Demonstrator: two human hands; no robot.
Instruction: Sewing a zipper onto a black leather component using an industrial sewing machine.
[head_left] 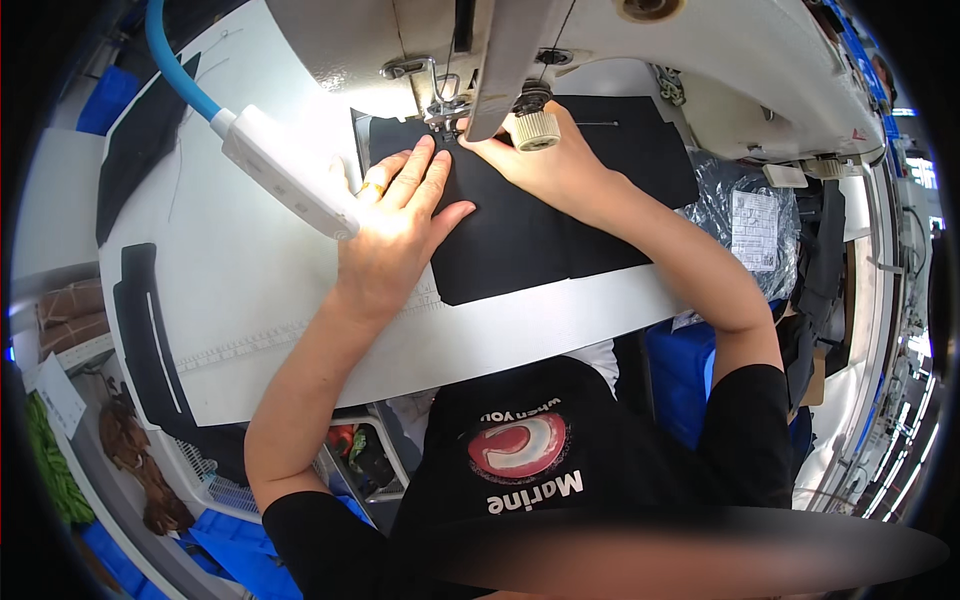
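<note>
Fabric under left hand and right hand

PLACE: sewing workshop | EVIDENCE: 1 sewing machine, ruler-marked white worktable, black cloth, blue bin

We rest our left hand flat on a black fabric panel, fingertips near the sewing machine. Our right hand is over the panel, its fingers partly hidden behind a ribbed knob. On our white tabletop, a slotted black fabric strip lies at left.
</note>
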